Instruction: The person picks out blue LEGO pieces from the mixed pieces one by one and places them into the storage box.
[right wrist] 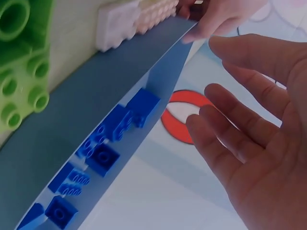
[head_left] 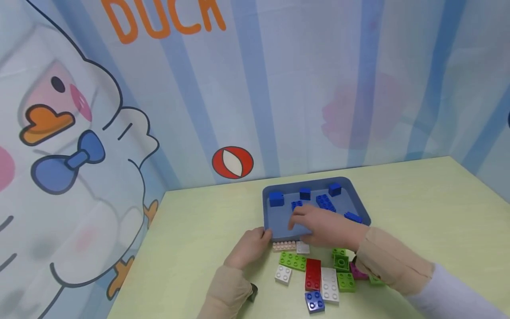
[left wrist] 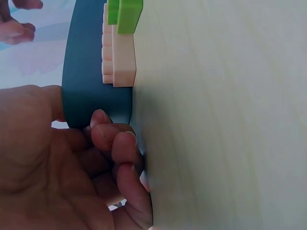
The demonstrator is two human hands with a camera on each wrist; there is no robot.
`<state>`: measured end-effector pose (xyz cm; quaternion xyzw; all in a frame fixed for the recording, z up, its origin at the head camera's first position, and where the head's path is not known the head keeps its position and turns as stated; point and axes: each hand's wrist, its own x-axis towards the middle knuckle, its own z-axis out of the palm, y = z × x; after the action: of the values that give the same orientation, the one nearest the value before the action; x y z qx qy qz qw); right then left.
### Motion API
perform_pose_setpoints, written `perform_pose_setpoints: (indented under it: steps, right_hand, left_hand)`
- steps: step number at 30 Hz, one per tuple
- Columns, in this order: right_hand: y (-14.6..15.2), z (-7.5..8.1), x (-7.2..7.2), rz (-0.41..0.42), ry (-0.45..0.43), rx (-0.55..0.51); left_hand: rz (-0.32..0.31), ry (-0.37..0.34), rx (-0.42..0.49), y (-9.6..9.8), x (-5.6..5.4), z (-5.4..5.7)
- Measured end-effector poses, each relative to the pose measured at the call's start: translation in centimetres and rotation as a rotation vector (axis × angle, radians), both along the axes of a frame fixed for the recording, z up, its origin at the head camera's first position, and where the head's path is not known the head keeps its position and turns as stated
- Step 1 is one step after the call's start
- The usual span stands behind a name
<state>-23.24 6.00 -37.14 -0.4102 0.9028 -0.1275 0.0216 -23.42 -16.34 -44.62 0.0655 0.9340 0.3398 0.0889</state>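
Note:
A blue-grey tray (head_left: 275,227) holding several blue building blocks (head_left: 326,203) sits toward the back of the table. At its near left corner my left hand (head_left: 249,246) pinches the rim, thumb over the wall and fingers curled against the outside, as the left wrist view (left wrist: 96,158) also shows. Above the tray hovers my right hand (head_left: 324,223), its fingers loosely bent and apart, holding nothing. In the right wrist view that hand (right wrist: 259,129) is beside the tray's wall, with blue blocks (right wrist: 144,106) lying inside.
In front of the tray lie a pale pink block (head_left: 284,246), white blocks (head_left: 330,285), green blocks (head_left: 292,261), a red block (head_left: 313,274), a magenta block (head_left: 358,272) and a blue block (head_left: 314,301). A duck-printed curtain (head_left: 255,88) hangs behind the table (head_left: 199,230).

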Motion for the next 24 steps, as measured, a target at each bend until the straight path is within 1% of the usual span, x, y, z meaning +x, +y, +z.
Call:
perform_pose_setpoints:
  steps: [6, 9, 13, 16, 19, 24]
  right_hand:
    - [-0.3, 0.2, 1.7, 0.020, -0.063, 0.036]
    - [-0.4, 0.1, 2.5, 0.051, -0.099, 0.049]
    - [-0.3, -0.3, 3.5, 0.101, -0.159, 0.040]
    - [-0.2, -0.7, 4.2, 0.130, -0.185, 0.044]
    - [-0.1, -1.1, 5.1, 0.138, -0.228, 0.057]
    - [0.1, -1.8, 6.1, 0.158, -0.273, 0.069]
  left_hand:
    - [-0.003, 0.001, -0.002, 0.0, 0.0, 0.0]
    - [-0.004, 0.004, -0.009, 0.0, 0.0, 0.0]
    - [0.001, 0.004, -0.018, -0.1, 0.1, 0.0]
    - [0.006, 0.002, -0.019, 0.0, 0.1, 0.0]
    - [0.008, 0.002, -0.021, 0.0, 0.1, 0.0]
    - [0.008, 0.006, -0.027, 0.1, 0.1, 0.0]
